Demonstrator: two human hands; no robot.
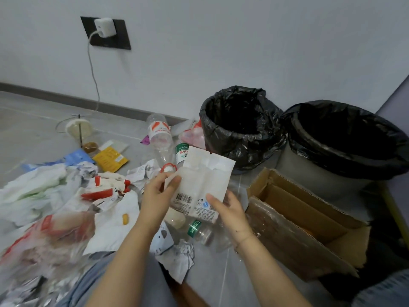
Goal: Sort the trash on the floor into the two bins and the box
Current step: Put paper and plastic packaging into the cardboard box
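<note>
Both my hands hold a flat white plastic packet [202, 180] with a barcode, raised above the floor in the middle of the view. My left hand [158, 193] pinches its left edge; my right hand [228, 209] grips its lower right corner. Behind it stand two bins lined with black bags, the nearer bin [240, 127] and the larger bin [345, 138] to its right. An open cardboard box [305, 220] sits in front of the bins. Trash covers the floor at left: clear plastic bottles [160, 138], crumpled paper [177, 258], white plastic bags [35, 191], a yellow packet [110, 159].
A charger [104, 27] is plugged into a wall socket, its cable hanging to the floor. A lidded drink cup [78, 128] lies near the baseboard. A green-labelled bottle [199, 231] lies under my hands. My knees in denim show at the bottom edge.
</note>
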